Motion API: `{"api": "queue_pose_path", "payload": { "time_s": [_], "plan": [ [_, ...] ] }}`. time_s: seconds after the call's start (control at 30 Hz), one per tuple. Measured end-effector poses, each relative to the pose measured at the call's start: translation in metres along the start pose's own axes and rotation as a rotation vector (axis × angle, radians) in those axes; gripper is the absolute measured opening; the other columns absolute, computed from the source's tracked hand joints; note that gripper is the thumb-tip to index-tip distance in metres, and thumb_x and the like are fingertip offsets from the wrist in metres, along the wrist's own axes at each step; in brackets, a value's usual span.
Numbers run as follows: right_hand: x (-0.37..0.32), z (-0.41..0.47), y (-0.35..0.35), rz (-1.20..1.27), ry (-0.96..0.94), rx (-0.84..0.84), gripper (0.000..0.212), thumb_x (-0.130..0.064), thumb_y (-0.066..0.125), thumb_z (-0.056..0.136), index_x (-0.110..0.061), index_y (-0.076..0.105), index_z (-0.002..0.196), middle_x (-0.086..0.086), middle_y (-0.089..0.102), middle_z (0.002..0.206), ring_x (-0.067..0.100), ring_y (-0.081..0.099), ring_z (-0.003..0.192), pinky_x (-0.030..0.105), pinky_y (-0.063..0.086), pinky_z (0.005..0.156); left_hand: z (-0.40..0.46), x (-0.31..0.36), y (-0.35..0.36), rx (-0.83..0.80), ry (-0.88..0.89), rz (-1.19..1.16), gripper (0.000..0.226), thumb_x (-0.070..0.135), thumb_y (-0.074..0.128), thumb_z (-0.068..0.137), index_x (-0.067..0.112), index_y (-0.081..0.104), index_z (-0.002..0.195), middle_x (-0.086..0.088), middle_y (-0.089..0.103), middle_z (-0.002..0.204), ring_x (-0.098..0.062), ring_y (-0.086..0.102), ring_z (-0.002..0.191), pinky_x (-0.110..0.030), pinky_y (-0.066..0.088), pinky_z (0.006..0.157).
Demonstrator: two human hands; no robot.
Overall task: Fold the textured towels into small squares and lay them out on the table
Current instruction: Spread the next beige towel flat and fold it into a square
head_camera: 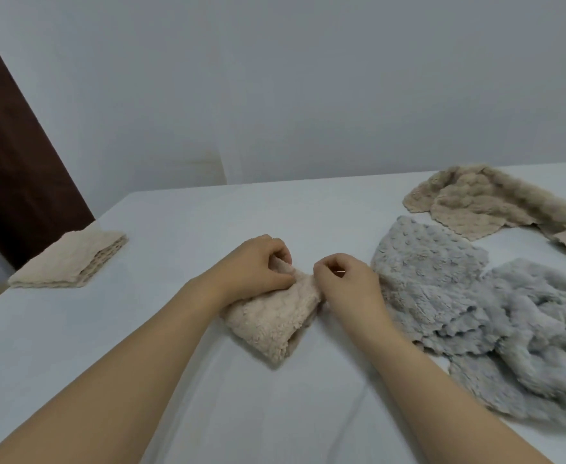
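- The left hand (255,262) pinches the far left corner of the beige towel (275,316), thumb and curled fingers gripping the pile.
- The right hand (345,279) pinches the far right corner the same way, probably to line up the edges before the next fold.
- That towel lies mid-table, already doubled into a thick small pad, its near corner pointing at the person.
- A finished folded stack (71,262) sits well apart at the table's (208,222) far left edge, out of the way.
- Unfolded grey towels (475,309) crowd just beside the right hand; loose beige towels (495,202) lie beyond them.
- Open cloth-covered room remains left and near.
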State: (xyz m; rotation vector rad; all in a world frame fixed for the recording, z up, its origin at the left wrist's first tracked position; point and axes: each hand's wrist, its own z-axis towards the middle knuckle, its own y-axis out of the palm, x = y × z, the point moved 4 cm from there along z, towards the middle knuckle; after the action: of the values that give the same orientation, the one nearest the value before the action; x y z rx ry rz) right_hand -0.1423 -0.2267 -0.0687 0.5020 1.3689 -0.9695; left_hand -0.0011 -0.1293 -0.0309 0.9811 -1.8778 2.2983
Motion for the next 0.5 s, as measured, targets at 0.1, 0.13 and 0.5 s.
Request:
{"api": "queue_pose_path", "payload": {
  "time_s": [0.1, 0.13, 0.5],
  "plan": [
    [-0.004, -0.002, 0.005, -0.217, -0.089, -0.066, 0.018, -0.009, 0.055, 0.083, -0.018, 0.069, 0.089, -0.006, 0.063, 0.095, 0.010, 0.058, 0.091, 0.023, 0.046, 0.083, -0.010, -0.014, -0.007, 0.014, -0.192, -0.092, 0.047, 0.050, 0.078, 0.074, 0.031, 0.055, 0.110, 0.015, 0.057, 0.103, -0.004, 0.057, 0.091, -0.024, 0.044, 0.070],
    [-0.004, -0.003, 0.008, -0.280, -0.120, -0.089, 0.021, -0.007, 0.053, 0.085, -0.017, 0.070, 0.093, -0.005, 0.059, 0.100, 0.010, 0.056, 0.095, 0.019, 0.041, 0.085, -0.015, -0.020, -0.008, 0.011, -0.257, -0.154, 0.047, 0.049, 0.078, 0.076, 0.029, 0.055, 0.111, 0.013, 0.059, 0.103, -0.005, 0.059, 0.090, -0.025, 0.045, 0.069],
    [-0.003, -0.007, 0.022, -0.458, -0.170, -0.148, 0.030, -0.026, 0.043, 0.096, -0.013, 0.069, 0.091, -0.002, 0.053, 0.103, 0.018, 0.049, 0.107, 0.027, 0.036, 0.094, -0.046, -0.050, 0.008, 0.408, -0.223, -0.426, 0.012, 0.026, 0.063, 0.093, 0.036, 0.060, 0.099, 0.013, 0.059, 0.084, -0.008, 0.049, 0.060, -0.029, 0.046, 0.065]
  ]
}}
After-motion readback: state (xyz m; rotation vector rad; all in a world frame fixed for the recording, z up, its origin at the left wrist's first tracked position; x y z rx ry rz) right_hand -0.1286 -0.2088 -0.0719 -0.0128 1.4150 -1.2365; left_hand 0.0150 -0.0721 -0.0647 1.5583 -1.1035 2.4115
